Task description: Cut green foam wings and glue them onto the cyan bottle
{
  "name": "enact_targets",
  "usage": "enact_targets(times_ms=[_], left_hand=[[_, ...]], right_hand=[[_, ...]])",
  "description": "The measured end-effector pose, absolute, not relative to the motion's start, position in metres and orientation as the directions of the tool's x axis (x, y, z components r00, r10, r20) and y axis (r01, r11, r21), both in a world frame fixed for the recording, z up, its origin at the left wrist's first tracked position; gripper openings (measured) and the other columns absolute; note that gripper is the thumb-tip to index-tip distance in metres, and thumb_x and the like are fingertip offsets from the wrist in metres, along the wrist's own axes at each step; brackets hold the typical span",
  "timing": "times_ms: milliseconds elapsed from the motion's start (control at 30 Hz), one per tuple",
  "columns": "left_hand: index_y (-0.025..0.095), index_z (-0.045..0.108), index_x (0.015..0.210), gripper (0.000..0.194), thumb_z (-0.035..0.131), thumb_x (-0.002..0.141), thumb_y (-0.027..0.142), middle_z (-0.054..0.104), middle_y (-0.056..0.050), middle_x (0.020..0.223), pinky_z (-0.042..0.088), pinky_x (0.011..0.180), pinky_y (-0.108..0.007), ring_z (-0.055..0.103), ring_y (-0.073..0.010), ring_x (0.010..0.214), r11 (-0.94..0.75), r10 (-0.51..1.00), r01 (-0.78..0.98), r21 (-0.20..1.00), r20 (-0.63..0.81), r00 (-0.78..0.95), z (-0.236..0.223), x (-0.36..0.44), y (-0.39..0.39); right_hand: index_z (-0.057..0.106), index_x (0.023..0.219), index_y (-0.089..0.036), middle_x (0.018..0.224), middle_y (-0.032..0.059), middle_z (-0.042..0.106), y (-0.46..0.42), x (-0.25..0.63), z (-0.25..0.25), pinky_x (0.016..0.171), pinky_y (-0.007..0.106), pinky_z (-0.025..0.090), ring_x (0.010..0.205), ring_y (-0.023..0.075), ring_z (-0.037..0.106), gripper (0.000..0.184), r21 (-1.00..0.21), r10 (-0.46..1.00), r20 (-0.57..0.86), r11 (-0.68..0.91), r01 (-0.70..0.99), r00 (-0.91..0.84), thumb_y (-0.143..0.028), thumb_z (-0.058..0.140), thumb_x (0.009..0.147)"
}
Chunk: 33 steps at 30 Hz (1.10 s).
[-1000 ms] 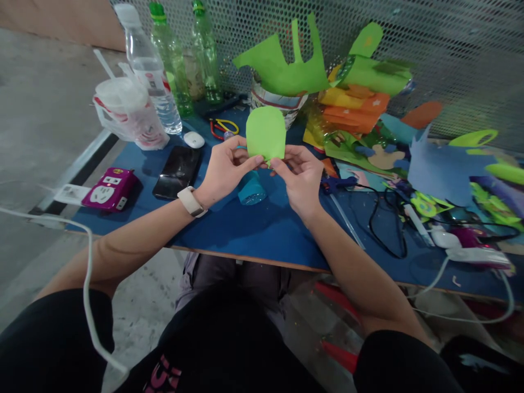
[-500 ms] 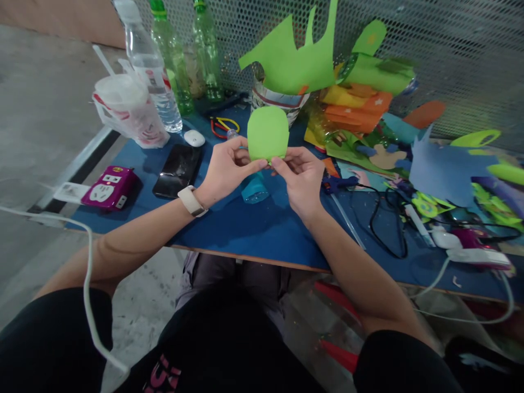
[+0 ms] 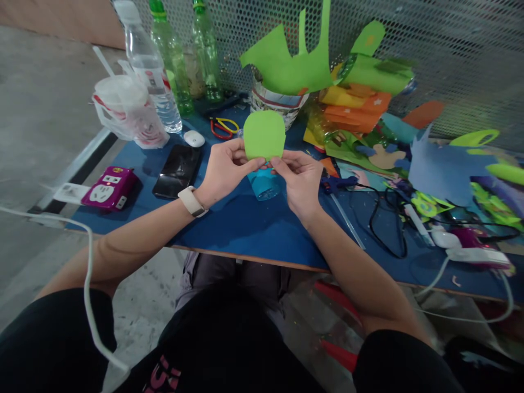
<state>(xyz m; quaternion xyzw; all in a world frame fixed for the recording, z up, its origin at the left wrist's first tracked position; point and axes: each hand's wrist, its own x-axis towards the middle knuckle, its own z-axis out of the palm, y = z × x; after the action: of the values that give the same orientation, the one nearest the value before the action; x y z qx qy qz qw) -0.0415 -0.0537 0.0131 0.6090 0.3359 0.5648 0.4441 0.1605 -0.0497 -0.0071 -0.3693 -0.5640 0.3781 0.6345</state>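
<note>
Between my two hands, a rounded piece of light green paper [image 3: 264, 134] stands upright, pinched along its lower edge. My left hand [image 3: 230, 166] grips the lower left of it with thumb and fingers. At the lower right, my right hand [image 3: 298, 177] pinches the same piece, its thumb tip close to the left thumb. Below and behind the paper lies a blue-wrapped plastic bottle [image 3: 265, 184] on the table, partly hidden by the hands and the paper. Scissors with red and yellow handles [image 3: 224, 128] rest just beyond my left hand.
At left are a phone [image 3: 178, 170], a white earbud case [image 3: 194, 138], a purple power adapter [image 3: 109, 188], a bagged cup [image 3: 126, 109] and several bottles. A bin [image 3: 278, 103] holds cut green paper. On the right lie a glue gun [image 3: 338, 183], cables and coloured paper scraps.
The blue-wrapped bottle has rolled or shifted to the right beneath my hands. The green paper dips and moves slightly left. The large green sheet on the bin has shifted; both hands keep their pinch.
</note>
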Motion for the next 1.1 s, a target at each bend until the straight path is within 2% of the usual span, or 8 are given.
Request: enact_targets(times_ms=[167,333,500,633,800,900,1000,1100], left_hand=[[0.017,0.086,0.118,0.056,0.111,0.080,0.051,0.095,-0.012,0.119,0.078,0.091,-0.039,0.092,-0.0300,0.109,-0.393,0.906,-0.077,0.916,0.400,0.135,0.010,-0.043,-0.052],[0.019,0.085,0.112,0.059,0.114,0.076,0.055,0.095,-0.011,0.112,0.078,0.087,-0.039,0.092,-0.0296,0.103,-0.411,0.900,-0.064,0.909,0.416,0.129,0.006,-0.044,-0.050],[0.019,0.084,0.108,0.054,0.111,0.081,0.057,0.094,-0.009,0.105,0.076,0.081,-0.035,0.091,-0.0252,0.095,-0.416,0.898,-0.079,0.906,0.423,0.117,0.007,-0.043,-0.050],[0.019,0.085,0.105,0.047,0.108,0.085,0.056,0.094,-0.010,0.105,0.076,0.084,-0.035,0.090,-0.0227,0.092,-0.364,0.918,-0.119,0.924,0.377,0.120,0.008,-0.041,-0.052],[0.021,0.084,0.100,0.050,0.105,0.086,0.064,0.093,-0.009,0.099,0.077,0.084,-0.037,0.090,-0.0233,0.089,-0.346,0.926,-0.085,0.935,0.354,0.129,0.010,-0.041,-0.054],[0.021,0.085,0.104,0.055,0.105,0.084,0.068,0.094,-0.010,0.101,0.078,0.085,-0.037,0.091,-0.0239,0.090,-0.354,0.925,-0.083,0.932,0.362,0.118,0.012,-0.042,-0.053],[0.020,0.087,0.106,0.056,0.108,0.081,0.065,0.095,-0.010,0.103,0.078,0.087,-0.038,0.091,-0.0249,0.091,-0.345,0.929,-0.081,0.935,0.352,0.111,0.015,-0.042,-0.054],[0.019,0.087,0.103,0.053,0.109,0.080,0.061,0.095,-0.010,0.101,0.078,0.084,-0.036,0.091,-0.0242,0.088,-0.331,0.934,-0.081,0.940,0.338,0.113,0.016,-0.043,-0.055]], right_hand=[[0.089,0.097,-0.030,0.091,-0.0006,0.091,-0.048,0.160,-0.015,0.069,0.036,0.072,0.071,0.0191,0.082,0.052,-0.913,0.915,0.394,0.400,-0.074,0.089,-0.073,0.110,0.076],[0.089,0.097,-0.030,0.094,-0.0003,0.093,-0.047,0.156,-0.016,0.071,0.034,0.073,0.077,0.0190,0.085,0.052,-0.904,0.919,0.383,0.394,-0.169,0.094,-0.070,0.112,0.074],[0.088,0.095,-0.029,0.094,-0.0004,0.093,-0.049,0.155,-0.013,0.072,0.035,0.073,0.076,0.0187,0.084,0.053,-0.910,0.924,0.373,0.382,-0.163,0.081,-0.069,0.113,0.072],[0.088,0.097,-0.029,0.094,-0.0002,0.092,-0.050,0.156,-0.011,0.076,0.037,0.073,0.078,0.0199,0.084,0.054,-0.918,0.929,0.363,0.369,-0.148,0.064,-0.071,0.112,0.072],[0.087,0.100,-0.030,0.098,0.0008,0.092,-0.050,0.154,-0.011,0.077,0.038,0.073,0.081,0.0207,0.085,0.056,-0.926,0.934,0.350,0.357,-0.125,0.074,-0.074,0.110,0.074],[0.086,0.104,-0.029,0.101,0.0019,0.093,-0.050,0.154,-0.011,0.079,0.038,0.074,0.086,0.0222,0.088,0.057,-0.932,0.940,0.333,0.340,-0.126,0.074,-0.075,0.107,0.078],[0.085,0.105,-0.029,0.101,0.0022,0.092,-0.050,0.154,-0.011,0.080,0.038,0.075,0.087,0.0225,0.089,0.058,-0.932,0.942,0.331,0.336,-0.136,0.057,-0.076,0.106,0.079],[0.086,0.104,-0.028,0.101,0.0024,0.092,-0.050,0.154,-0.009,0.079,0.038,0.075,0.084,0.0220,0.087,0.062,-0.929,0.941,0.335,0.339,-0.148,0.054,-0.076,0.109,0.073]])
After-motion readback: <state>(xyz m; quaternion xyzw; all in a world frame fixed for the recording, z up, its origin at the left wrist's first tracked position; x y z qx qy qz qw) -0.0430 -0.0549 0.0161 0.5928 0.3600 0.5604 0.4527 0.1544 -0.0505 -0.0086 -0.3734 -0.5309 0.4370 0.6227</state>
